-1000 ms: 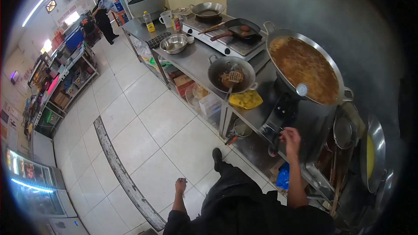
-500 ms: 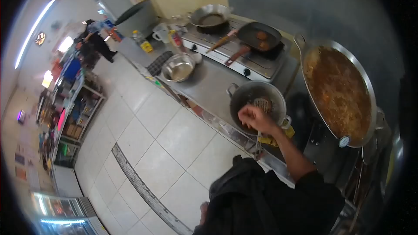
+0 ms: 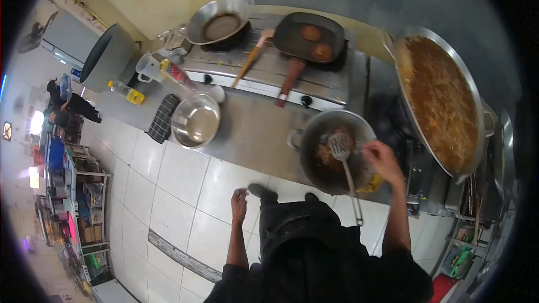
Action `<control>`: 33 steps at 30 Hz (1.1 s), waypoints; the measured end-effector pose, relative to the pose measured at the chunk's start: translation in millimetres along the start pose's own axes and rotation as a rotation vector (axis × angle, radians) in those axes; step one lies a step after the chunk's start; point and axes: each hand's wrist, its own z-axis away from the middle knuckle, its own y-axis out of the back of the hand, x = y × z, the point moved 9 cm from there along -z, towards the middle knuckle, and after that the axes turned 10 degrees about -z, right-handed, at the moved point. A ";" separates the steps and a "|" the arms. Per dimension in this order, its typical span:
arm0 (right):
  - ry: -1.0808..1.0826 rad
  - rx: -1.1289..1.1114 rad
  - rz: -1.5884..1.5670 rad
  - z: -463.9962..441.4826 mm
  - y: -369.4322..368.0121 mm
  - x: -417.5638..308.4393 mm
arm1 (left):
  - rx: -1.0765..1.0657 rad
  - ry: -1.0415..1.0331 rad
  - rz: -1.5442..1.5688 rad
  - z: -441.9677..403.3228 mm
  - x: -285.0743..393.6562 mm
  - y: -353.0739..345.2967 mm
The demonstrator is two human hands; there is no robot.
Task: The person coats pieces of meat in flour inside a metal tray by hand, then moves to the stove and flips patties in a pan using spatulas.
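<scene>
My right hand (image 3: 383, 161) is at the right rim of a deep wok (image 3: 315, 163), its fingers bent together; whether it touches the rim or holds anything small is unclear. A slotted metal spatula (image 3: 340, 147) leans in the wok, its handle over the near rim, with brown food beneath its head. Yellow cloth (image 3: 371, 184) shows beside the wok, below my right hand. My left hand (image 3: 239, 206) hangs over the floor, away from the counter, with curled fingers; what it holds, if anything, cannot be made out.
A large pan of brown liquid (image 3: 441, 101) stands at right. On the stove (image 3: 255, 81) are a square pan (image 3: 310, 25) with two brown patties, another wok (image 3: 219, 21) and a wooden-handled tool (image 3: 250, 62). A steel bowl (image 3: 196, 120) and oil bottle (image 3: 126, 92) stand left. Someone (image 3: 73, 104) is far left.
The view has swung right and closer to the counter. My right hand has moved from over the wok's inside to its right rim. My left hand shows more fully.
</scene>
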 end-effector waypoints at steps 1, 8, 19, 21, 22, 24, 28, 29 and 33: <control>-0.031 0.035 -0.051 6.7 7.9 3.5 | -0.030 -0.010 -0.015 -24.0 30.2 3.7; -0.190 0.004 -0.564 6.1 -143.7 -82.8 | -0.390 -0.332 -0.030 -139.0 156.5 16.9; 0.065 0.342 0.516 -296.9 -318.6 -188.2 | -0.496 -0.400 0.110 -154.9 152.0 52.7; 0.015 0.319 0.498 -316.9 -322.9 -179.0 | -0.522 -0.360 0.101 -149.7 151.1 60.4; -0.009 0.299 0.443 -319.4 -324.2 -178.3 | -0.541 -0.302 0.101 -146.2 147.0 59.6; -0.037 0.264 0.404 -316.6 -324.4 -174.0 | -0.496 -0.317 0.197 -140.6 154.0 58.6; 0.045 0.360 0.381 -285.5 -293.1 -197.4 | -0.582 -0.282 0.119 -146.8 172.5 37.5; 0.056 0.350 0.420 -269.2 -280.3 -211.4 | -0.638 -0.309 0.103 -147.0 182.2 26.3; 0.051 0.448 0.477 -182.1 -161.1 -272.7 | -0.835 -0.316 0.075 -167.7 230.9 -43.0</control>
